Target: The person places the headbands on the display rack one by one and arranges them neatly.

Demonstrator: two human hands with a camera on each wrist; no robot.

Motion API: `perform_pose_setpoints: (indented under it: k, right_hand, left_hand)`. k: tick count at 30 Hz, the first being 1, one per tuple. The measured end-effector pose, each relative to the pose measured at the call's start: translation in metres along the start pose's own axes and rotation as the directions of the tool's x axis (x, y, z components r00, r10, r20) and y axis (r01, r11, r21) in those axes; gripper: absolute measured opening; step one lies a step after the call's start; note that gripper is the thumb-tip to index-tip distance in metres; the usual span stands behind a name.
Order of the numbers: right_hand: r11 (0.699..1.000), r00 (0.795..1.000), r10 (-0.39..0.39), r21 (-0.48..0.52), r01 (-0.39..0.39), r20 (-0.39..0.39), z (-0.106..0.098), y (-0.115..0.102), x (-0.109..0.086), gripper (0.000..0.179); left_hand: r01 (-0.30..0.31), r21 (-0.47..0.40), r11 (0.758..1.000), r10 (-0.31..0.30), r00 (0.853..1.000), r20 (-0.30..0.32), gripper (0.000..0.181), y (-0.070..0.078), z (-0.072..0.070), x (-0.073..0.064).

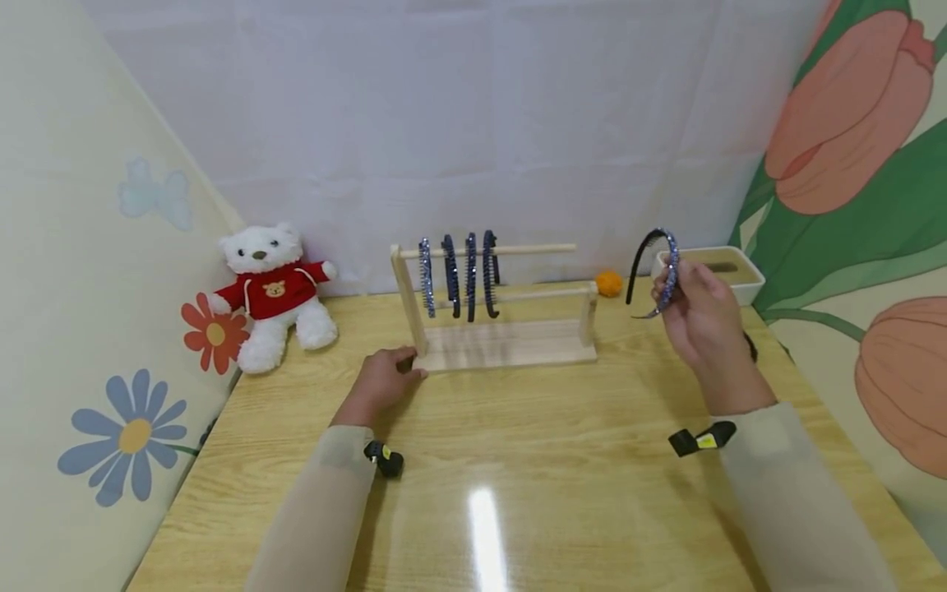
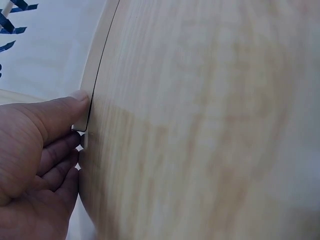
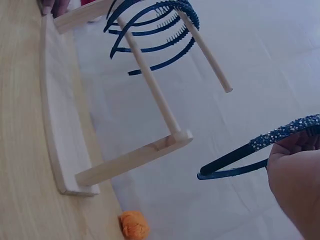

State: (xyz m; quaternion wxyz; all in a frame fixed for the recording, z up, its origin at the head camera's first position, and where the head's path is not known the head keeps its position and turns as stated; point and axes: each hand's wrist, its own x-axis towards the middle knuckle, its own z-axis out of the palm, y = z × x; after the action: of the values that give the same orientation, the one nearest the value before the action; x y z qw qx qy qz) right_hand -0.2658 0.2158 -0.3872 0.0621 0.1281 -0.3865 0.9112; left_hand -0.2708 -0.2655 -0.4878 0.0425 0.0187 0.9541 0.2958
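Observation:
A dark headband with a glittery blue band (image 1: 672, 261) is held up at the right by my right hand (image 1: 703, 325), thumb and fingers pinching its side. In the right wrist view the open ends of this headband (image 3: 227, 159) point toward a wooden headband rack (image 3: 62, 115), apart from it. Several similar headbands (image 1: 471, 275) hang over the rack's upper bar, toward its left end. My left hand (image 1: 381, 382) grips the front left corner of the rack's base (image 1: 510, 349). In the left wrist view, the thumb (image 2: 65, 112) presses on the base's edge, with curled fingers beside it.
A white teddy bear in a red sweater (image 1: 272, 288) sits at the back left. An orange ball-like item (image 1: 609, 284) lies right of the rack. Behind my right hand stands a white tray (image 1: 749, 284) with a dark item inside. Painted walls flank the wooden table (image 1: 577, 477).

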Motion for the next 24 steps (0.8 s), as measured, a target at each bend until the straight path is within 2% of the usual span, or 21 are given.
perform_pose_setpoints:
  k: [4,11,17,24]
  right_hand:
    - [1.000,1.000,0.002,0.025,-0.002,0.006,0.008,-0.001,0.011,0.025]
    - [1.000,1.000,0.004,0.005,-0.004,-0.025,0.024,0.001,0.024,0.025]
    - [1.000,1.000,0.005,0.002,-0.005,-0.015,0.040,0.016,0.033,0.021]
    - [0.996,1.000,0.019,-0.087,-0.021,-0.023,0.049,0.037,0.037,0.025]
  left_hand:
    - [-0.004,-0.002,1.000,0.004,1.000,-0.006,0.053,0.002,-0.002,-0.001]
    - [0.008,-0.014,1.000,-0.008,1.000,0.011,0.054,0.002,-0.002,-0.002]
    - [0.015,-0.013,1.000,-0.015,1.000,0.016,0.055,0.001,-0.002,0.000]
    - [0.016,-0.020,1.000,-0.016,1.000,0.016,0.055,0.000,-0.001,0.000]
